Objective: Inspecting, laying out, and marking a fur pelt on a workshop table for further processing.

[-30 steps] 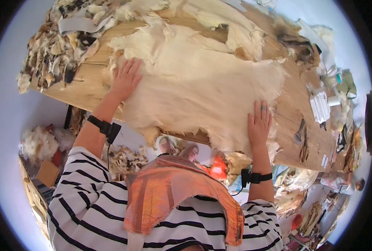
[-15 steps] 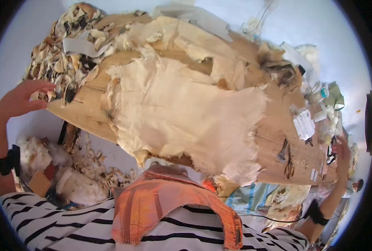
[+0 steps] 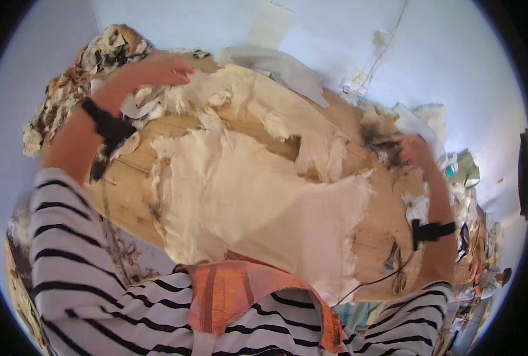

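A pale, ragged-edged hide (image 3: 240, 190) lies spread over the near middle of a wooden table (image 3: 130, 202). Behind it lies a second, yellowish hide (image 3: 281, 101) with a hole and torn edges. My left hand (image 3: 163, 72) is stretched across the scraps at the far left, its slightly blurred fingers reaching out by the yellowish hide's left end. At the far right, my right hand (image 3: 415, 151) is at a dark, furry piece of hide (image 3: 385, 139). Its fingertips are blurred against the fur, so its grip does not show.
A heap of hide scraps (image 3: 65, 98) covers the table's far left. Scissors (image 3: 399, 279) and a small dark-headed tool (image 3: 391, 258) lie at the right near edge. Grey sheet material (image 3: 276, 68) lies along the back by the wall. A thin cable (image 3: 373, 282) runs from my right wrist.
Both hands have moved away from me: the left from the table's left edge over the scraps to the back, the right from the right end up to the dark fur. The view has shifted.
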Demonstrator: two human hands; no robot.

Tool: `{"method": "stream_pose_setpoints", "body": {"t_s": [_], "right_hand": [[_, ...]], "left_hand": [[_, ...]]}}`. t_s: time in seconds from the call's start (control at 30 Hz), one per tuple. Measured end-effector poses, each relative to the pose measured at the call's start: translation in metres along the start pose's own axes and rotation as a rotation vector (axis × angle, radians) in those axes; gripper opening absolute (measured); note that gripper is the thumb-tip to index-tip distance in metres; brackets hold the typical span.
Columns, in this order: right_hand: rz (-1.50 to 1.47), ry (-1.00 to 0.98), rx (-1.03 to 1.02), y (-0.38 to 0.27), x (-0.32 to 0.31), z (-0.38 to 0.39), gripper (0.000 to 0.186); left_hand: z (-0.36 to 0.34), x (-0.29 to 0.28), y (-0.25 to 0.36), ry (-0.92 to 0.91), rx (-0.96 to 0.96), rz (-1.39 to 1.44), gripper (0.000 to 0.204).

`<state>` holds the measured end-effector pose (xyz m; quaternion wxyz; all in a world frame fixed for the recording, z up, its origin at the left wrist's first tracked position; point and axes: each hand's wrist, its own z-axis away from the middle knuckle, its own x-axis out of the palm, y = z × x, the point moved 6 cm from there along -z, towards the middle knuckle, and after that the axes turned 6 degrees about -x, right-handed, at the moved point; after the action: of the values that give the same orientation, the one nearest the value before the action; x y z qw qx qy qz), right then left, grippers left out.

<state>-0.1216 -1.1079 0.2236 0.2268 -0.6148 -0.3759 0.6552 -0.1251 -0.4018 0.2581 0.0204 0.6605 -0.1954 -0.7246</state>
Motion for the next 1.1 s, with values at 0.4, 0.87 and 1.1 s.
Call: {"method": "stream_pose_setpoints", "body": {"t_s": [0.4, 0.87, 1.1], "right_hand": [[0.294, -0.036, 0.244, 0.144, 0.241, -0.074, 0.056], [-0.128, 0.678, -0.338, -0.072, 0.071, 0.0, 0.021], [0.248, 0.244, 0.037, 0.017, 0.158, 0.229, 0.042]], "left_hand": [[-0.189, 0.237, -0.145, 0.27, -0.33, 0.328, 0.054], [0.051, 0.01, -0.087, 1.026, -0.172, 0.997, 0.038], [0.265, 0.157, -0.088, 0.323, -0.508, 0.861, 0.031]]}}
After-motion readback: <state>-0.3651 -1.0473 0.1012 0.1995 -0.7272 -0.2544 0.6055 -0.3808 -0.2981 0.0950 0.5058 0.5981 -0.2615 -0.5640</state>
